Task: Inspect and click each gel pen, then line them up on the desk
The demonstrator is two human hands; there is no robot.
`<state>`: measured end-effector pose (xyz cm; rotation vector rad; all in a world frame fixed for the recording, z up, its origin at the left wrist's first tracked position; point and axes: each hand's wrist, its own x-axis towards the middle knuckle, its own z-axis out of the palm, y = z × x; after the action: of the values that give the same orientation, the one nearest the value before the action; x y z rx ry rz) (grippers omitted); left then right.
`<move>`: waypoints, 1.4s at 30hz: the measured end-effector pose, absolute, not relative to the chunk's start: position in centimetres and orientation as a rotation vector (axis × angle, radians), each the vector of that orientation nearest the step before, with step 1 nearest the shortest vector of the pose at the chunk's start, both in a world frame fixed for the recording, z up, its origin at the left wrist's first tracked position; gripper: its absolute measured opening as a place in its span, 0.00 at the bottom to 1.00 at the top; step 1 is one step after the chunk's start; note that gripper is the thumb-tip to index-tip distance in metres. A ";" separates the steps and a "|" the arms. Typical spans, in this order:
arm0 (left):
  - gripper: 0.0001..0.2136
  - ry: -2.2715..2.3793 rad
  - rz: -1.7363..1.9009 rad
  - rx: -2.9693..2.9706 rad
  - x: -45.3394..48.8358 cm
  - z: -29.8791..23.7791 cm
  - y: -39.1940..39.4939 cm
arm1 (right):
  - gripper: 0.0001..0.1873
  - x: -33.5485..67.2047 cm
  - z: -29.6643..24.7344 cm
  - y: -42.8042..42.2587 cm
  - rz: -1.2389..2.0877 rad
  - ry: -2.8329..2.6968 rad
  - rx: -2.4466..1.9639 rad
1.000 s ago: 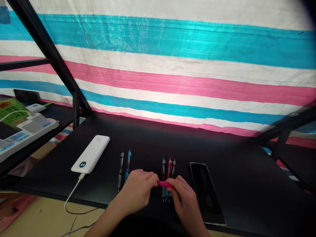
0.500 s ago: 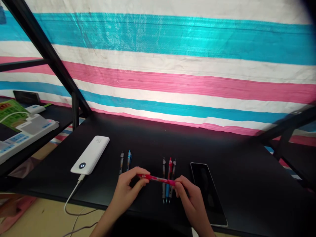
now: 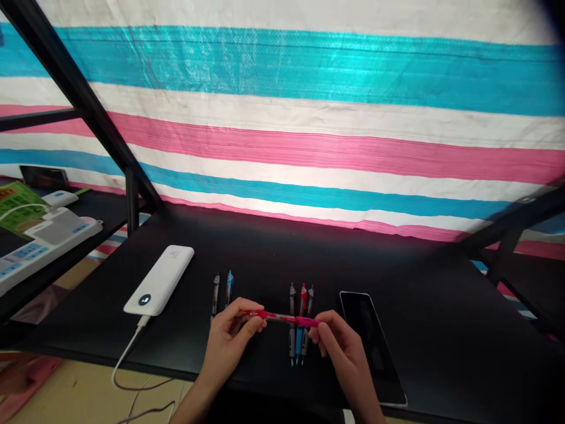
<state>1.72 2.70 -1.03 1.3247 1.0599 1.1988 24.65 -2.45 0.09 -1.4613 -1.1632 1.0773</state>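
A red pen with a pink grip (image 3: 281,318) is held level between my hands, above the black table (image 3: 273,253). My left hand (image 3: 233,333) pinches its clip end between thumb and fingers. At the opposite end, the fingertips of my right hand (image 3: 342,344) close on the tip of the pink grip. Below the pen lie three pens side by side: a grey one (image 3: 292,341), one with a red top and blue grip (image 3: 299,340), and another grey one (image 3: 311,294). Beyond my left hand are a dark pen (image 3: 215,294) and a blue pen (image 3: 229,287), their lower ends partly hidden.
A white power bank (image 3: 159,280) with a plugged-in white cable (image 3: 128,347) lies at left. A dark phone (image 3: 373,344) rests beside my right hand. Further left, a side table holds a power strip (image 3: 48,247). Black metal bars (image 3: 88,112) slant up before a striped tarp (image 3: 309,153).
My right fingers have shifted slightly right along the red pen, so more of its pink grip shows. My left hand keeps its hold. The camera view has shifted a little.
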 end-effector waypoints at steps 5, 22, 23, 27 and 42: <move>0.02 1.072 1.221 1.295 1.8 -1.0 2.5 | 0.27 24.8 0.1 -2.4 1.106 -1.119 -1.448; 0.02 1.055 1.234 1.243 1.6 -0.8 2.0 | 0.31 24.7 0.1 -2.3 1.167 -1.028 -1.408; 0.02 1.050 1.228 1.251 1.6 -0.9 2.1 | 0.30 24.7 0.0 -2.2 1.169 -1.018 -1.405; 0.03 1.052 1.220 1.278 1.4 -1.0 2.2 | 0.27 24.6 -0.2 -2.1 1.199 -0.973 -1.371; 0.08 1.069 1.256 1.149 1.6 -0.9 2.2 | 0.14 24.7 -1.0 -2.6 1.100 -0.827 -1.286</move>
<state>1.57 2.15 -0.91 1.1486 1.0692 1.2563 24.68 -2.64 -0.99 -1.2858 -0.8266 1.0996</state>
